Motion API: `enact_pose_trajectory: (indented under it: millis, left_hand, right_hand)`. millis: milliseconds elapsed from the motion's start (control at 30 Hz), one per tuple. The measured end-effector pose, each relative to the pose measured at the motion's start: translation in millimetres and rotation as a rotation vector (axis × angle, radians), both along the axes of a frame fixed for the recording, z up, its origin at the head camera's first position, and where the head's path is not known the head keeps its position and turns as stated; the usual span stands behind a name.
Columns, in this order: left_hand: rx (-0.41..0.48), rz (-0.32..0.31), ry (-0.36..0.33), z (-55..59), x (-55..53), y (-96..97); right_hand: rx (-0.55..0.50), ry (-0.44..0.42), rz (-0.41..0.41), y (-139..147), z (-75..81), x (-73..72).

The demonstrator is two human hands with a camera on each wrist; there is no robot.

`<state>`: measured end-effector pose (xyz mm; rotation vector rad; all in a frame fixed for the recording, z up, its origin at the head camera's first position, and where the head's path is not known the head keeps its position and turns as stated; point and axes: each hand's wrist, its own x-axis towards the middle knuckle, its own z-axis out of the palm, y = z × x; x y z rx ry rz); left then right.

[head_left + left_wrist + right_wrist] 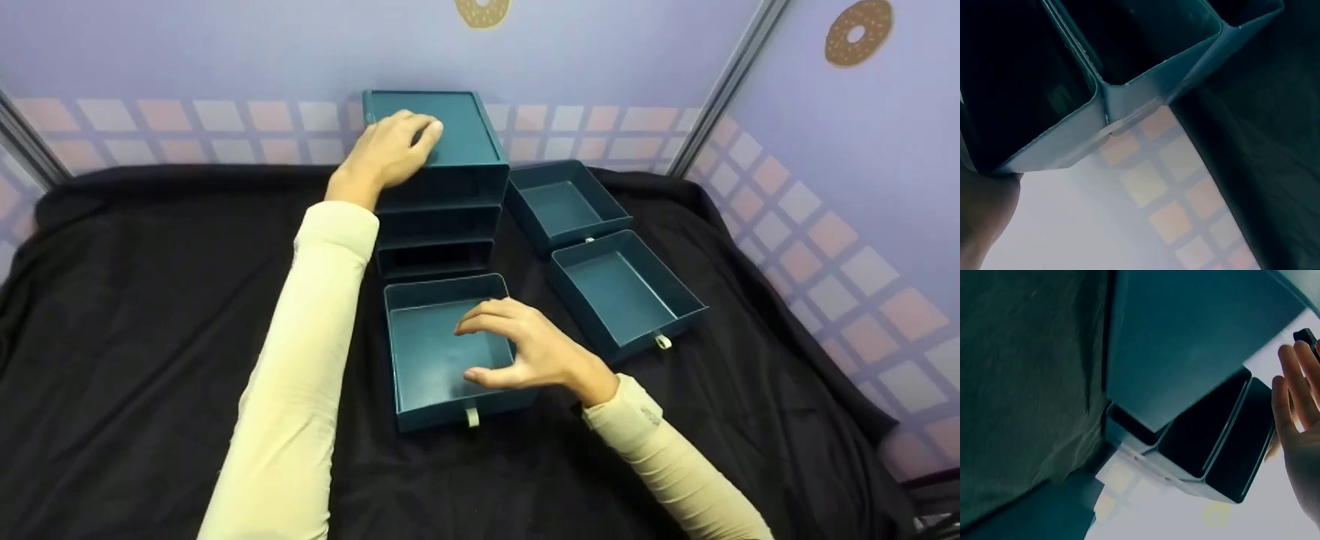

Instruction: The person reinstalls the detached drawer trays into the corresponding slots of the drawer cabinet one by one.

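A dark teal drawer cabinet stands at the back with three bare slots facing forward. My left hand rests on its top near the left front, fingers loosely bent and thumb toward the right. In the left wrist view, part of that hand touches the cabinet's edge. Right in front of the cabinet lies a teal drawer with a pale pull tab. Over this drawer's right side hovers my right hand, thumb and fingers spread apart with nothing between them.
To the right of the cabinet are two more teal drawers, one farther back and one nearer. Black cloth covers the table. Behind rises a lilac wall with printed squares, and another wall closes the right side.
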<state>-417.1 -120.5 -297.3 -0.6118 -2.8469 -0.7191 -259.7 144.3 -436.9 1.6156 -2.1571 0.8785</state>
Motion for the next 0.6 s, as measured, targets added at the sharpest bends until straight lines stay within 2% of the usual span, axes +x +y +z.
enact_pose_trajectory:
  millis: [167,400,600]
  left_hand:
    - [-0.085,-0.001,0.008,1.8,5.3,13.7]
    - [-0.151,0.029,0.024,3.2,9.1,24.1]
    - [-0.144,0.039,0.017,-3.2,16.2,26.4]
  right_hand:
    - [0.057,-0.043,-0.004,6,0.6,8.2]
    - [0.118,-0.082,0.015,7,0.3,14.1]
    - [0.224,-0.187,0.048,5,-4.8,26.3]
